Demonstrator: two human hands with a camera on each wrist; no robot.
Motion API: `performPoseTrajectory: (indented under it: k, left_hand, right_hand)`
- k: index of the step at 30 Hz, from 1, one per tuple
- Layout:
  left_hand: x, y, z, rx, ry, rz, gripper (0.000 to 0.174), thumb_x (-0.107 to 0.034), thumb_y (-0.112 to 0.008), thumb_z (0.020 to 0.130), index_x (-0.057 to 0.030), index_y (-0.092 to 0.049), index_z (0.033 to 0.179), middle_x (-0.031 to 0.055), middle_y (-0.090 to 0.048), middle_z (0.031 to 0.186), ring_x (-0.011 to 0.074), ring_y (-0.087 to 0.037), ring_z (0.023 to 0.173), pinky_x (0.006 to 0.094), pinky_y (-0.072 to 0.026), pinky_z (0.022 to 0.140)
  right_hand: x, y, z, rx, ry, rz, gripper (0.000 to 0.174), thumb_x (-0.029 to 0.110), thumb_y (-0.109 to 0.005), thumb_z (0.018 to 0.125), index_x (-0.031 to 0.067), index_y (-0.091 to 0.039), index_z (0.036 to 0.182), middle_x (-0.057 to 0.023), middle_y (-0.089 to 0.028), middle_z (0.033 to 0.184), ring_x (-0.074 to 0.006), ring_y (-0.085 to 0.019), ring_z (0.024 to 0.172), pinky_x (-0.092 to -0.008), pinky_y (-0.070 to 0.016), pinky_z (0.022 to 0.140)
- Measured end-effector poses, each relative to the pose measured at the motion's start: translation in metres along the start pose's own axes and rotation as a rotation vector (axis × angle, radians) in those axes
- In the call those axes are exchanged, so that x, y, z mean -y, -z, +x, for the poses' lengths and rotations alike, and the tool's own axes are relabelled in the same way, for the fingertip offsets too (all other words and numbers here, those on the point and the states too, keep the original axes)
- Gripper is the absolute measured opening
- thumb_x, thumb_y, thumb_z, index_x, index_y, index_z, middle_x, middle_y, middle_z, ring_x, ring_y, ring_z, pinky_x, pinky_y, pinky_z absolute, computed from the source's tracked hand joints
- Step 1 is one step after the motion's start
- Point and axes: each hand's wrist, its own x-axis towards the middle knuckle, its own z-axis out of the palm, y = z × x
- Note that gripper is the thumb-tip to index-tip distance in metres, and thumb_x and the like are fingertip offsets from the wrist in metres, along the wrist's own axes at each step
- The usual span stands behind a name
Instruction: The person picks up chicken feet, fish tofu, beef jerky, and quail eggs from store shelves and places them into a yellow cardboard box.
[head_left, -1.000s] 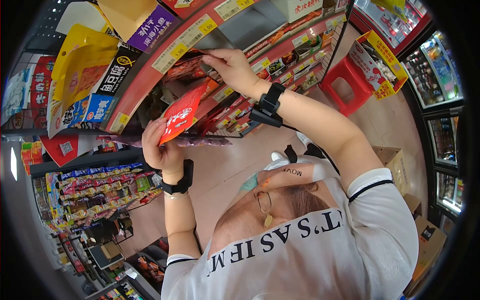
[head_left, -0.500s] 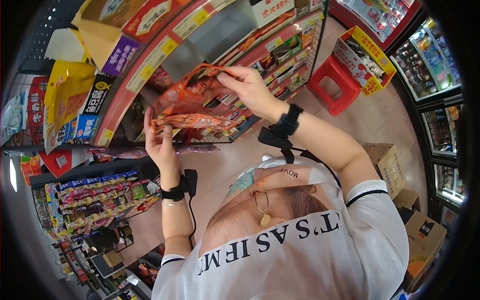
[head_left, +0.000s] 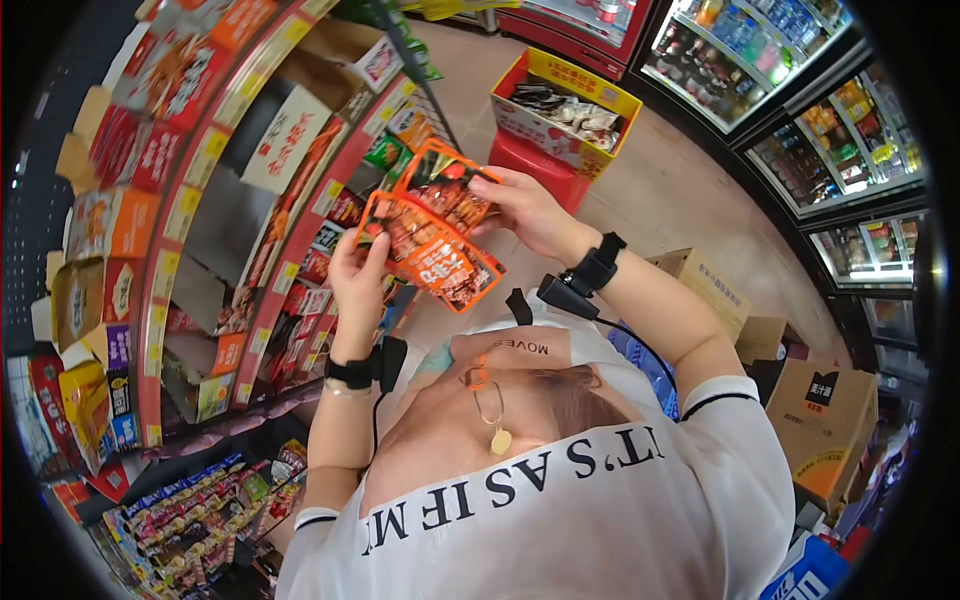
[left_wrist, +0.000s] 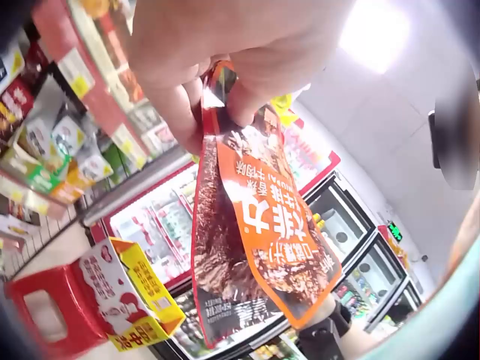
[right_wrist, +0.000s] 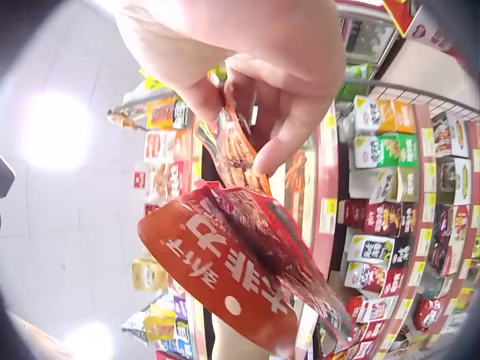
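In the head view my left hand pinches an orange-edged snack packet by its corner, thumb on the front. The packet has pictures of browned food and large white lettering. A second snack packet, also orange-edged, is pinched between the thumb and fingers of my right hand. The left packet overlaps it in front of my chest. In the left wrist view two layers of packet hang below the left fingers. The right wrist view shows the right hand above, with the red-orange packet below it.
Shelves of packaged snacks with yellow price tags curve along the left. A yellow-and-white carton of goods sits on a red stool ahead. Cardboard boxes stand at the right, and drinks fridges line the far right.
Both hands have drawn back from the shelf toward the chest with the packets. The packets' printed fronts now face up. The view has turned rightward, bringing the stool and fridges further in.
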Motion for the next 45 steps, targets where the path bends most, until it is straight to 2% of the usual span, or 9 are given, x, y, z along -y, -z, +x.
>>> performPoseTrajectory:
  k: [5, 11, 13, 15, 20, 28, 33, 41, 45]
  left_hand:
    - [0.023, -0.075, 0.044, 0.179, 0.148, -0.01, 0.012, -0.014, -0.059, 0.085, -0.0043, -0.057, 0.093, -0.0015, -0.059, 0.076, 0.0019, -0.052, 0.061, 0.0163, -0.0394, 0.05]
    - [0.06, -0.145, 0.088, 0.347, 0.209, -0.005, 0.015, -0.015, -0.061, 0.084, -0.0025, -0.058, 0.091, -0.0013, -0.058, 0.074, 0.0031, -0.051, 0.064, 0.0182, -0.0412, 0.055]
    - [0.072, -0.162, 0.107, 0.367, 0.237, -0.049, 0.017, -0.016, -0.061, 0.084, -0.0017, -0.058, 0.092, -0.0011, -0.058, 0.074, 0.0033, -0.051, 0.065, 0.0187, -0.0416, 0.056]
    - [0.084, -0.175, 0.128, 0.5, 0.309, 0.247, 0.02, -0.016, -0.06, 0.085, -0.0015, -0.056, 0.098, 0.0019, -0.06, 0.082, 0.0064, -0.055, 0.063, 0.019, -0.0444, 0.053]
    - [0.126, -0.212, 0.188, 0.641, 0.338, 0.138, 0.027, -0.02, -0.062, 0.083, 0.0002, -0.056, 0.1, 0.0024, -0.059, 0.08, 0.0081, -0.056, 0.065, 0.0227, -0.0462, 0.056]
    - [0.14, -0.241, 0.289, 0.776, 0.543, 0.166, 0.021, -0.017, -0.06, 0.085, -0.0025, -0.055, 0.099, 0.0044, -0.061, 0.083, 0.0128, -0.061, 0.075, 0.0273, -0.0514, 0.063]
    - [0.162, -0.249, 0.321, 0.669, 0.665, 0.205, 0.024, -0.016, -0.058, 0.086, -0.0014, -0.053, 0.104, 0.0066, -0.059, 0.093, 0.015, -0.061, 0.081, 0.0315, -0.0527, 0.071]
    - [0.211, -0.25, 0.352, 0.394, 0.619, 0.083, 0.019, -0.012, -0.062, 0.082, 0.0002, -0.057, 0.096, 0.0033, -0.059, 0.079, 0.0103, -0.056, 0.066, 0.0254, -0.0463, 0.057]
    - [0.237, -0.258, 0.376, 0.28, 0.487, 0.215, 0.019, -0.009, -0.059, 0.084, 0.0003, -0.055, 0.1, 0.0038, -0.06, 0.086, 0.0118, -0.058, 0.076, 0.0263, -0.0499, 0.066]
  right_hand:
    - [0.016, 0.06, -0.036, -0.117, -0.001, 0.106, 0.044, 0.027, -0.059, 0.084, 0.0109, -0.042, 0.121, -0.0005, -0.054, 0.108, -0.0077, -0.055, 0.086, -0.0229, -0.0471, 0.069]
    - [0.02, 0.109, -0.048, -0.231, 0.142, 0.182, 0.06, 0.004, -0.067, 0.075, 0.0067, -0.036, 0.126, -0.0074, -0.051, 0.12, -0.0156, -0.051, 0.109, -0.031, -0.0441, 0.089]
    - [0.016, 0.129, -0.045, -0.267, 0.17, 0.18, 0.056, 0.0, -0.063, 0.076, 0.005, -0.037, 0.125, -0.0086, -0.052, 0.119, -0.0161, -0.053, 0.106, -0.031, -0.0449, 0.088]
    - [0.013, 0.152, -0.039, -0.395, 0.104, 0.218, 0.051, -0.004, -0.059, 0.076, 0.0024, -0.038, 0.122, -0.0103, -0.052, 0.117, -0.0169, -0.054, 0.103, -0.0318, -0.0454, 0.087]
    - [0.019, 0.203, -0.009, -0.602, -0.031, 0.267, 0.033, -0.001, -0.053, 0.08, -0.0014, -0.047, 0.113, -0.0115, -0.059, 0.106, -0.0188, -0.06, 0.09, -0.0319, -0.0498, 0.079]
    - [0.026, 0.271, 0.064, -0.655, -0.074, 0.247, 0.029, 0.006, -0.057, 0.082, -0.0024, -0.051, 0.109, -0.0106, -0.06, 0.103, -0.0165, -0.06, 0.087, -0.0306, -0.0504, 0.074]
    - [0.038, 0.278, 0.096, -0.685, -0.132, 0.244, 0.029, 0.011, -0.058, 0.083, -0.0014, -0.053, 0.109, -0.0091, -0.06, 0.103, -0.0154, -0.06, 0.088, -0.03, -0.0497, 0.075]
    - [0.048, 0.325, 0.152, -0.622, -0.308, 0.07, 0.032, 0.024, -0.059, 0.085, -0.0015, -0.056, 0.105, -0.0071, -0.062, 0.097, -0.0134, -0.059, 0.086, -0.0285, -0.0465, 0.077]
    - [0.045, 0.359, 0.185, -0.606, -0.488, -0.115, 0.045, 0.036, -0.063, 0.08, 0.0024, -0.05, 0.108, -0.0035, -0.059, 0.091, -0.0126, -0.057, 0.076, -0.0304, -0.0461, 0.062]
